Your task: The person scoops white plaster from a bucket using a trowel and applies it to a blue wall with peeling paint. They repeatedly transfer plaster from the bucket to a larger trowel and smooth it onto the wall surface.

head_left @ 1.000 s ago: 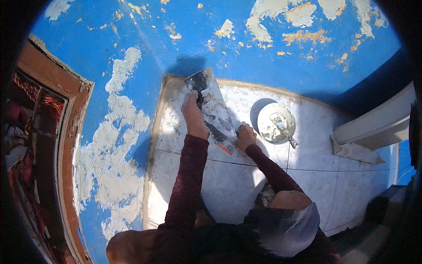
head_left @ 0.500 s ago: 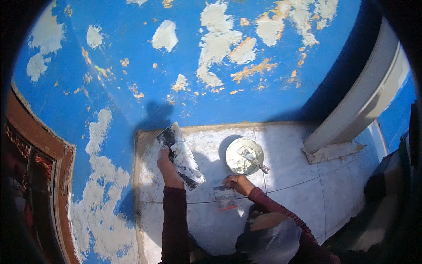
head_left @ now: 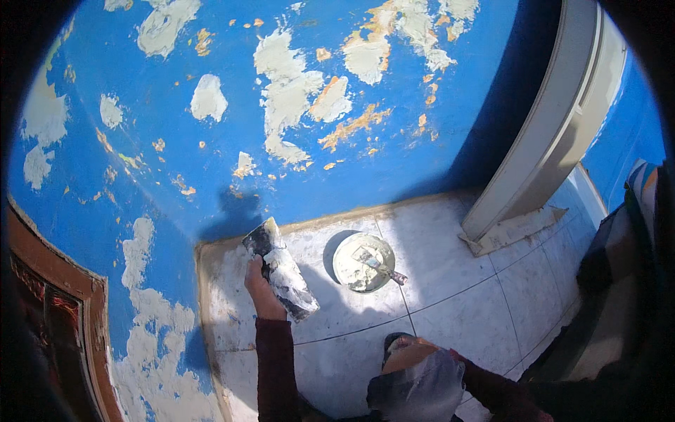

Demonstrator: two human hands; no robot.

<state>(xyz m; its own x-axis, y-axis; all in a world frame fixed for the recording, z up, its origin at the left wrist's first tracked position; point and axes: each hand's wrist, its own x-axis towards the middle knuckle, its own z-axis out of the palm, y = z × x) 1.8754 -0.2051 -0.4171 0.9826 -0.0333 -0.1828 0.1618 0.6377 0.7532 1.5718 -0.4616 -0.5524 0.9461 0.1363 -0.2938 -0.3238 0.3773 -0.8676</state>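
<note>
My left hand (head_left: 264, 291) grips a flat rectangular plastering blade (head_left: 287, 278), its dark and metal surface smeared with pale filler. To its right on the tiles stands a round container (head_left: 351, 278) of the same pale paste, a putty knife (head_left: 391, 273) lying across it with the handle over the rim. My right forearm (head_left: 485, 380) runs behind my bent knee (head_left: 406, 357) at the lower right; that hand, and whatever it holds, is hidden.
The blue wall (head_left: 337, 197) carries several filler patches and flaked spots. A brown-framed opening (head_left: 67, 278) is at the left. A pale upright panel (head_left: 520, 169) stands at the right on the tiled floor (head_left: 464, 309), with dark items beside my right side.
The view has tilted up toward the wall. My right hand, earlier holding a small orange-edged scraper near the larger blade, has pulled back down out of sight; my left still grips its blade.
</note>
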